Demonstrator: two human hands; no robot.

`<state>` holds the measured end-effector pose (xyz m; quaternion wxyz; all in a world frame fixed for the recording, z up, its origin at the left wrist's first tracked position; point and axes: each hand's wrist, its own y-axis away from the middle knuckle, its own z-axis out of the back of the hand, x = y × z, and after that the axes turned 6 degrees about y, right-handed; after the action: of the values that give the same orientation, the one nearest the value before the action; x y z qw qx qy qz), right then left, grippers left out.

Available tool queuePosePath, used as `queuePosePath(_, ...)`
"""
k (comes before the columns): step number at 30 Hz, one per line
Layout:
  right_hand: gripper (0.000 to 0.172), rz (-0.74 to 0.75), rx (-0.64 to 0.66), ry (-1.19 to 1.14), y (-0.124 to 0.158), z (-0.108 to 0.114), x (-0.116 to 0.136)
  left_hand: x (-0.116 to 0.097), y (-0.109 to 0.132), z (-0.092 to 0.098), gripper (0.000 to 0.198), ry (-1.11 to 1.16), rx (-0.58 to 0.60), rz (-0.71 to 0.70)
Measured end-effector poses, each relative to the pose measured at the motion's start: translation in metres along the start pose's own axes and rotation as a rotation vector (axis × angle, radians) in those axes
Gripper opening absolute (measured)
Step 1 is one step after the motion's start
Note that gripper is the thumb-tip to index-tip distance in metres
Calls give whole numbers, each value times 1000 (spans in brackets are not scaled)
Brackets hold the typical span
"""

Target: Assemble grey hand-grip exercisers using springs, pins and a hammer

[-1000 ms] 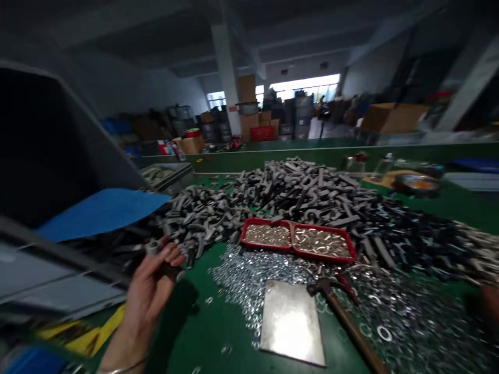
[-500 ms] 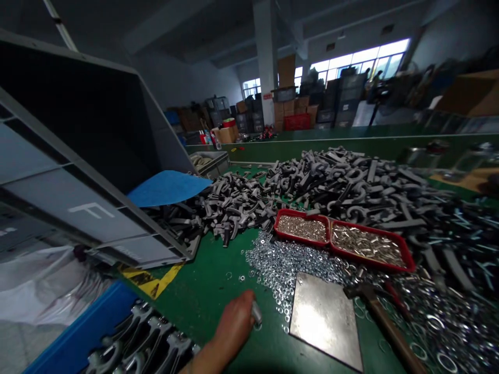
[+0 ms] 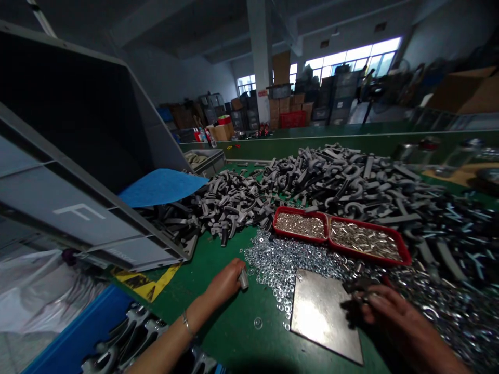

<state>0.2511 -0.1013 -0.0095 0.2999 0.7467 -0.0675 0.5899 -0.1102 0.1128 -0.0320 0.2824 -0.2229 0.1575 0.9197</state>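
Observation:
My left hand [image 3: 228,280] is closed round a short grey metal cylinder [image 3: 243,280], which sticks out from the fingers above the green tabletop. A thin ring [image 3: 258,323] lies alone on the green surface below it. My right hand [image 3: 390,311] is at the right edge of a flat steel plate [image 3: 322,317], fingers curled together. It covers the handle of a hammer, whose dark head [image 3: 355,284] shows just beyond the fingertips. Shadow hides what those fingers hold, if anything. Many small shiny washers [image 3: 278,270] are spread behind the plate.
Two red trays [image 3: 329,241] of small metal pins stand behind the washers. Grey curved parts [image 3: 343,182] are heaped further back. A tilted grey crate [image 3: 81,208] with a blue sheet [image 3: 161,187] is at left, above a blue bin [image 3: 83,332] of assembled parts. Rings [image 3: 460,327] lie right.
My left hand has moved up and left with the metal cylinder, leaving a ring on the table in view. My right hand has come in from the right over the hammer.

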Motion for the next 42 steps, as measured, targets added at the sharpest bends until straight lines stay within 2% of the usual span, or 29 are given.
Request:
queuePosePath(2,37,-100,197,-184,3,-42,-9,-4,-9,-3,27,-33,1,-17)
queuePosePath(4,39,-135,291,-311,8,-74,-15,-7,-16,-4,26,-58,-8,-30)
queuePosePath(6,35,-155,315,-405,10,-91,-19,-9,-19,-3,30,-69,-22,-51)
queuePosePath(8,22,-190,311,-492,9,-96,-23,-11,-19,0,33,2,-87,-86)
queuePosePath(10,14,-216,315,-550,6,-96,-29,-15,-18,1,26,196,-178,-97)
queuePosePath(12,19,-220,370,-574,5,-97,-34,-25,-15,-2,16,503,-174,-46)
queuePosePath(16,25,-235,439,-590,11,-108,-39,-67,-3,-30,24,1206,83,76)
queuePosePath(18,24,-293,394,-539,16,-114,-39,-91,3,-48,28,1386,171,50)
queuePosePath(21,22,-293,369,-443,19,-116,-37,-117,10,-69,31,1426,274,-15)
queuePosePath(25,21,-181,380,-489,16,-106,-41,-126,17,-75,39,1350,370,1)
queuePosePath(27,15,-172,366,-509,17,-101,-45,-126,20,-75,38,1248,291,47)
queuePosePath(30,13,-116,392,-517,23,-98,-50,-130,21,-77,34,1166,88,80)
queuePosePath(31,13,-88,413,-510,25,-98,-51,-131,21,-79,33,1176,70,70)
queuePosePath(36,14,-15,454,-487,32,-99,-51,-137,22,-87,35,1279,217,10)
queuePosePath(40,19,-26,402,-447,30,-93,-51,-133,22,-78,37,1250,330,21)
queuePosePath(42,21,-31,370,-383,31,-90,-52,-130,21,-71,37,1231,319,50)
